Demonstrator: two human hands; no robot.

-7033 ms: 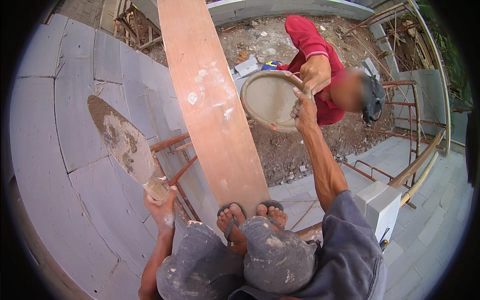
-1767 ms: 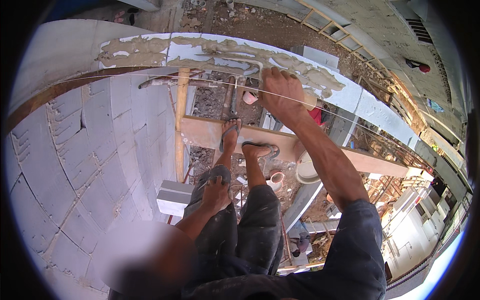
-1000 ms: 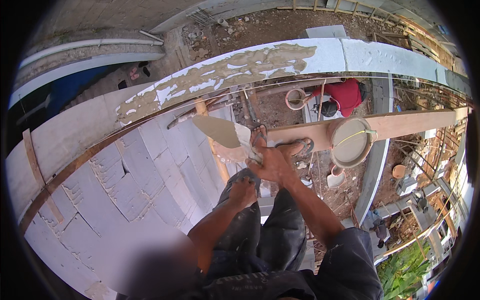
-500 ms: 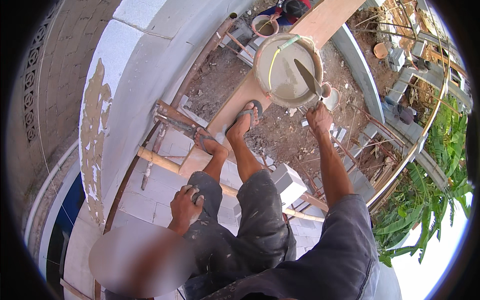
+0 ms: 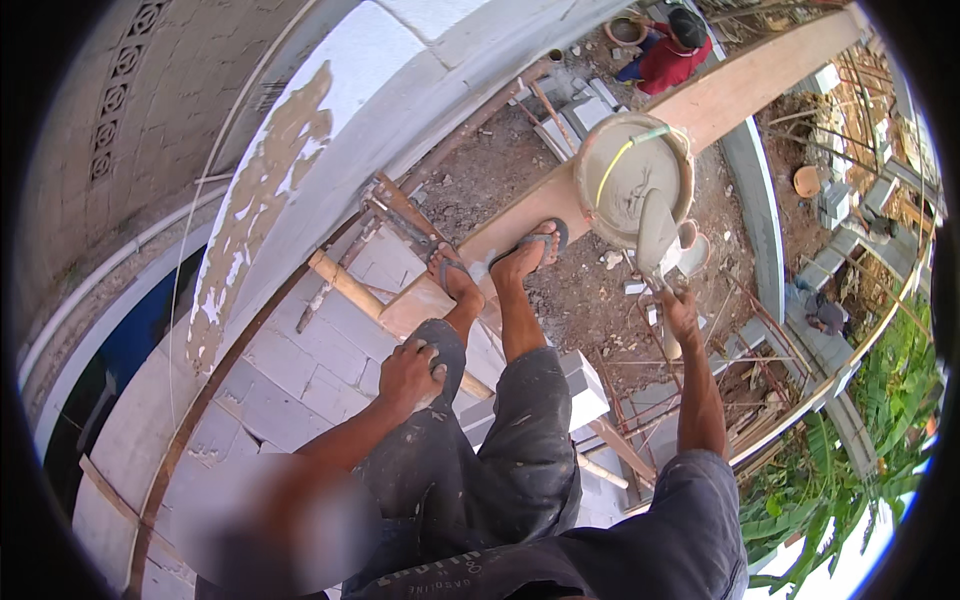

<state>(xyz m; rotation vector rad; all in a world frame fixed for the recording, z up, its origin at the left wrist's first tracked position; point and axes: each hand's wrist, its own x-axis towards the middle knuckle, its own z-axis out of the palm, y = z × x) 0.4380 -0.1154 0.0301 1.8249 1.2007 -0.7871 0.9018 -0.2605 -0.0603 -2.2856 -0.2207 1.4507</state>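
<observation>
Raised since a moment ago, your right hand (image 5: 680, 310) grips the trowel (image 5: 655, 235), blade pointing into the mortar bucket (image 5: 632, 178) ahead, while your left hand (image 5: 408, 375) rests open on your knee.

The person's sandalled feet (image 5: 500, 265) stood on a long wooden plank (image 5: 720, 95) that ran above the ground. A round pan of wet mortar (image 5: 632, 178) sat on the plank, right of the feet. The right hand (image 5: 680, 312) held a flat steel trowel (image 5: 655, 235) over the pan's near rim. The left hand (image 5: 408, 375) rested on the left knee. A grey block wall (image 5: 300, 370) lay to the left, and another person in a red shirt (image 5: 672, 50) was on the ground beyond the pan.
</observation>
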